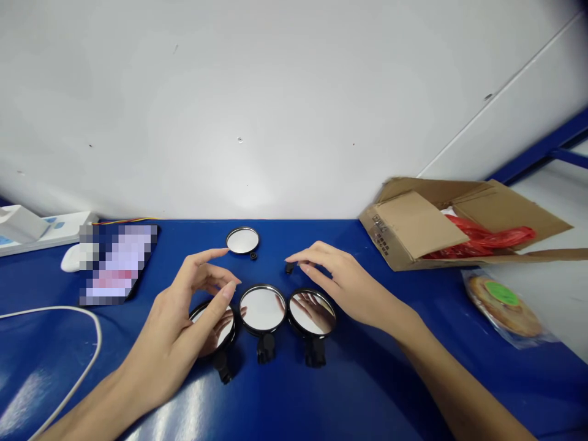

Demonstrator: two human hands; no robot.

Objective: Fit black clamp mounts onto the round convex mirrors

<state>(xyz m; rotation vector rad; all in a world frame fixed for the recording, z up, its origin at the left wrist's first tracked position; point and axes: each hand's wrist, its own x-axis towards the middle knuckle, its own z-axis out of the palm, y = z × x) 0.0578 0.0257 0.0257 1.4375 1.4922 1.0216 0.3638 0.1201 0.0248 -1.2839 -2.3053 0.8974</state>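
Note:
Three round black-rimmed mirrors lie in a row on the blue tabletop: a left mirror (226, 331), a middle mirror (263, 308) and a right mirror (313, 312), each with a black clamp toward me. My left hand (184, 318) hovers over the left mirror and partly hides it, thumb and fingers apart, nothing between them. Behind the row, my right hand (342, 278) has its fingertips on a small black part (289, 267), seemingly pinching it at table level. A fourth round mirror (242, 241) lies farther back, with a small black joint (253, 256) at its edge.
On the right stands an open cardboard box (413, 229) with a red plastic bag (478, 236) inside. Before it lies a wrapped round item (505, 306) with a green label. At left are a phone (119, 263), a white mouse-like object (73, 258), a power strip (68, 226) and a white cable (94, 343).

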